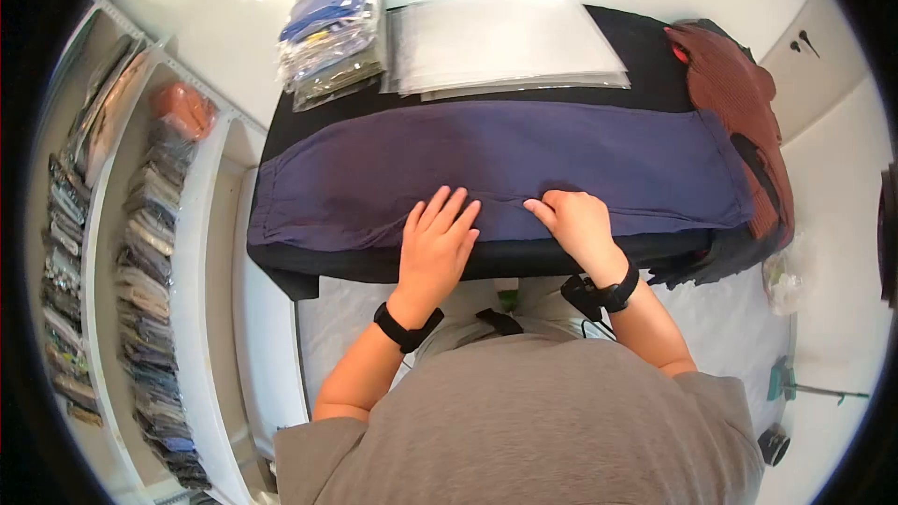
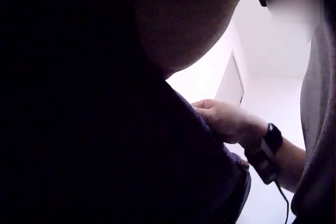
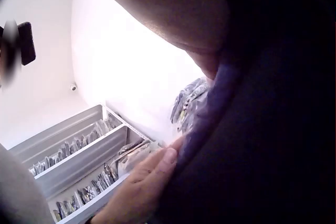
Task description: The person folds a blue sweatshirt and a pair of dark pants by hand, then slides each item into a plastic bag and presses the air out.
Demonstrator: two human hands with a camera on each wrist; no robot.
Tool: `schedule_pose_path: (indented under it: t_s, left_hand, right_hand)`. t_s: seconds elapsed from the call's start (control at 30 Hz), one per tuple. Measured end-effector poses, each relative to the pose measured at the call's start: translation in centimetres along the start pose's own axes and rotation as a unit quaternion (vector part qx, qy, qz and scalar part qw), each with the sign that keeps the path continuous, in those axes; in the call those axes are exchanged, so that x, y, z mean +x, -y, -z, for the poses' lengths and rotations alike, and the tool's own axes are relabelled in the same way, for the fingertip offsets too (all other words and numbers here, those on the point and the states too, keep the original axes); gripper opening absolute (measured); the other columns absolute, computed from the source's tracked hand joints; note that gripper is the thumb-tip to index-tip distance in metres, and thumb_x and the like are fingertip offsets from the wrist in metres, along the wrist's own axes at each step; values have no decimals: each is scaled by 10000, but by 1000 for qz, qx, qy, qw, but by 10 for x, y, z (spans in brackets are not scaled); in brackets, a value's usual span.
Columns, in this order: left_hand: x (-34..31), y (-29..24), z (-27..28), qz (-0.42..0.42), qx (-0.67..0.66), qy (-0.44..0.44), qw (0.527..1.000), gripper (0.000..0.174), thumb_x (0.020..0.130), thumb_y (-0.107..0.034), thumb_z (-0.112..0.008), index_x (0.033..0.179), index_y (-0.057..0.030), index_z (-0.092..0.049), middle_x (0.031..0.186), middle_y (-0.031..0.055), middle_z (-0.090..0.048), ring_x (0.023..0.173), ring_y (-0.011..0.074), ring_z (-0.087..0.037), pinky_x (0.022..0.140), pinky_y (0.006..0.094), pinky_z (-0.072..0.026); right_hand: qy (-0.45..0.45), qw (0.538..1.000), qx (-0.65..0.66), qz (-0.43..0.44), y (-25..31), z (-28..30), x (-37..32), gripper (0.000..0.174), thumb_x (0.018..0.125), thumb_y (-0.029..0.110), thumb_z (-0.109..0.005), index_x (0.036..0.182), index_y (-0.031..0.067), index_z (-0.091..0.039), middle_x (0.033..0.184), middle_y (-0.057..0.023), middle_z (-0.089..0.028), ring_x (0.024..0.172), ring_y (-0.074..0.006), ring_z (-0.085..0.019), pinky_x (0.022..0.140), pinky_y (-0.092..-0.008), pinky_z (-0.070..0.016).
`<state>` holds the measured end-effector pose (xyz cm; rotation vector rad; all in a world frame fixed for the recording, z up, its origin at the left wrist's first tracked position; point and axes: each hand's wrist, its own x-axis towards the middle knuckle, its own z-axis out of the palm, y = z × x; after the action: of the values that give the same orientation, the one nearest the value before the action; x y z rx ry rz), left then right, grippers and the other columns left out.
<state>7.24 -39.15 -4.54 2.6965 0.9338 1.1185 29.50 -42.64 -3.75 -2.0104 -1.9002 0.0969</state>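
A navy garment lies spread flat across a black-covered table. My left hand rests flat on its near edge with the fingers straight and spread; the right wrist view shows that left hand beside the dark cloth. My right hand sits just to its right with the fingers curled over a fold of the garment's near edge. In the left wrist view the right hand pinches the cloth at the table edge.
A stack of clear plastic bags and a pile of bagged garments sit at the back of the table. A rust-brown garment hangs off the right end. White shelves of packed clothes stand at left.
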Motion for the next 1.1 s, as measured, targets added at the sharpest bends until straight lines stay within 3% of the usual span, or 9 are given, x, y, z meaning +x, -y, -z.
schedule_pose_path:
  t_s: [0.23,0.5,0.6,0.7,0.73,0.8,0.83,0.93,1.1]
  left_hand:
    - [8,0,-13,85,143,107,980,452,829,-296,-604,1266,-190,-555,1327,100,-500,1240,327,-422,993,511,-313]
    - [9,-6,-12,124,133,149,972,414,887,-242,-507,1291,-156,-535,1396,114,-436,1314,338,-345,1057,533,-223]
    - [7,-5,-14,113,143,142,973,418,881,-256,-516,1286,-159,-539,1394,109,-438,1306,337,-356,1045,532,-240]
    - [8,-5,-14,112,148,135,973,425,870,-268,-532,1281,-161,-545,1392,104,-441,1299,336,-366,1032,534,-256]
    - [8,-5,-14,113,143,135,974,424,870,-267,-532,1280,-163,-546,1392,102,-441,1300,335,-365,1032,535,-257]
    - [7,-5,-14,114,145,133,974,424,870,-267,-532,1281,-165,-546,1393,100,-441,1300,334,-366,1031,534,-259]
    - [7,-5,-14,113,145,131,974,424,869,-267,-532,1282,-167,-547,1393,99,-441,1299,333,-367,1030,534,-261]
    - [5,-3,-16,108,151,127,974,423,872,-270,-528,1282,-169,-547,1393,98,-442,1299,332,-369,1026,536,-264]
    - [5,-4,-16,114,146,132,974,406,890,-268,-507,1279,-162,-549,1392,98,-446,1304,328,-364,1041,526,-245]
  right_hand:
    - [-13,998,-42,-43,-74,35,-27,284,816,347,-625,739,80,-569,642,-141,-605,652,-351,-615,582,-453,-474]
    - [-342,854,-210,-332,-220,115,-115,231,761,170,-698,867,18,-560,818,-158,-621,756,-353,-594,688,-434,-470]
    - [-371,810,93,-444,-237,107,-117,493,775,280,-735,1070,-54,-523,904,-138,-662,903,-261,-627,791,-344,-476]
    - [-357,694,505,-368,-260,98,-106,399,840,220,-673,1128,-29,-553,1069,-108,-650,981,-224,-606,895,-331,-441]
    - [-356,694,506,-367,-256,102,-97,399,840,220,-673,1128,-29,-553,1069,-108,-650,981,-224,-606,895,-331,-441]
    - [-282,502,758,-308,-234,111,-73,335,872,183,-630,1153,8,-577,1117,-86,-631,1032,-205,-576,933,-326,-417]
    - [-280,501,758,-309,-231,113,-65,335,872,183,-630,1153,8,-577,1117,-86,-631,1032,-205,-576,933,-326,-417]
    - [-292,674,593,-330,-211,124,-51,343,916,179,-573,1211,7,-542,1211,-101,-586,1096,-231,-559,958,-371,-436]
    - [-294,573,712,-279,-239,132,-67,376,940,177,-524,1241,-46,-493,1241,-162,-556,1121,-266,-544,1008,-381,-408]
